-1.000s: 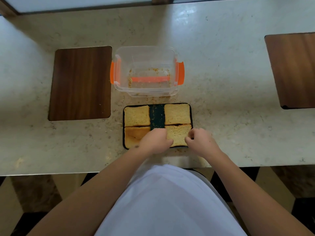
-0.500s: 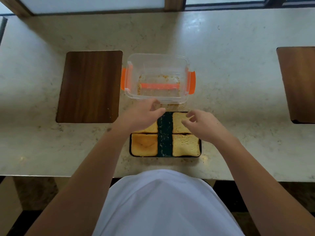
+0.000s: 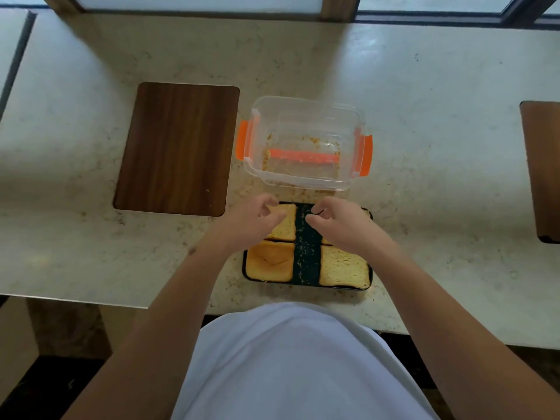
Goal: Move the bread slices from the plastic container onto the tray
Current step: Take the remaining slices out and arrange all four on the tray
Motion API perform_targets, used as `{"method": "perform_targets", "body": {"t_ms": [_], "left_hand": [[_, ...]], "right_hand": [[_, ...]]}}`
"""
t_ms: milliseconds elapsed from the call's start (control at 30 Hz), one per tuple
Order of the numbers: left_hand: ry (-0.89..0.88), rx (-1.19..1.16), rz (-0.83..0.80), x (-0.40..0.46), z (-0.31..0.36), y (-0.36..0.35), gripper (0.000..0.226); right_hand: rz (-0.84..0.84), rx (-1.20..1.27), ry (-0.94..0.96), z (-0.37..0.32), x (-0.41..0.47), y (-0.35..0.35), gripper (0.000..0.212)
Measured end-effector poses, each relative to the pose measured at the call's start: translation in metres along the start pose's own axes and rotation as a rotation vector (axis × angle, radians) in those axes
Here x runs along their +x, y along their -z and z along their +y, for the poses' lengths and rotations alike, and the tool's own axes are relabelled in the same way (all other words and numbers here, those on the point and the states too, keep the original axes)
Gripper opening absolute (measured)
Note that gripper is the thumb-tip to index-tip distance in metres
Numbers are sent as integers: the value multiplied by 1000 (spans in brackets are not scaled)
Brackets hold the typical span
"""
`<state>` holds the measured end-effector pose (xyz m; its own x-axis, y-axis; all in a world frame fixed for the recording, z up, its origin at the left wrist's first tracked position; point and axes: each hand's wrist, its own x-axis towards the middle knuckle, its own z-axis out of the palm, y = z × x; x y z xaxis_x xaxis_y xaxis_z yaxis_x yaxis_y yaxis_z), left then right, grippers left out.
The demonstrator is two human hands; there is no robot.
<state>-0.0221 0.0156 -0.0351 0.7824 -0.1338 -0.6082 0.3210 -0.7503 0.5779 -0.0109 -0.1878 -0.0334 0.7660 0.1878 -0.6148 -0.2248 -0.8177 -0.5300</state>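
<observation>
A dark tray (image 3: 306,256) lies near the counter's front edge with several bread slices on it. The near-left slice (image 3: 269,262) and near-right slice (image 3: 344,269) show fully. The far-left slice (image 3: 286,225) is partly under my left hand (image 3: 251,222); the far-right slice is almost hidden by my right hand (image 3: 342,225). Both hands hover over the tray's far half, fingers loosely curled and apart, holding nothing. The clear plastic container (image 3: 306,144) with orange clips stands just beyond the tray and holds only crumbs.
A dark wooden inlay (image 3: 177,148) sits in the pale stone counter left of the container; another (image 3: 542,168) is at the right edge. Crumbs lie between container and tray. A window frame runs along the back. My white shirt fills the bottom of the view.
Both hands rose from the tray's near edge to its far half and drew closer together. The view tilted, so the tray and container appear lower in frame.
</observation>
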Motion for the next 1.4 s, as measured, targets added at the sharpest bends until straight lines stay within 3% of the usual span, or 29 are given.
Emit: {"method": "perform_targets", "body": {"t_ms": [200, 300, 333, 600, 833, 1033, 1133, 1200, 1267, 1400], "left_hand": [[240, -52, 66, 15, -38, -14, 42], [280, -107, 116, 19, -47, -17, 11], [289, -128, 132, 20, -48, -17, 16], [275, -204, 162, 22, -50, -22, 8], [212, -200, 131, 24, -46, -31, 24], [184, -220, 109, 28, -48, -40, 6], [199, -233, 123, 23, -55, -40, 41], [208, -216, 147, 16, -65, -38, 48], [201, -156, 139, 8, -76, -35, 43], [143, -17, 40, -6, -97, -38, 28]], "right_hand": [[-115, 113, -112, 6, 22, -40, 44], [-125, 180, -169, 6, 30, -54, 51], [-125, 207, -188, 6, 32, -57, 51], [-113, 292, -263, 4, 37, -74, 46], [-62, 321, -295, 13, 36, -72, 39], [-43, 336, -300, 21, 30, -68, 41], [-28, 332, -287, 23, 23, -69, 43], [-22, 324, -277, 24, 15, -72, 37], [-44, 298, -255, 25, 6, -79, 30], [-115, 228, -211, 23, -9, -96, 44]]}}
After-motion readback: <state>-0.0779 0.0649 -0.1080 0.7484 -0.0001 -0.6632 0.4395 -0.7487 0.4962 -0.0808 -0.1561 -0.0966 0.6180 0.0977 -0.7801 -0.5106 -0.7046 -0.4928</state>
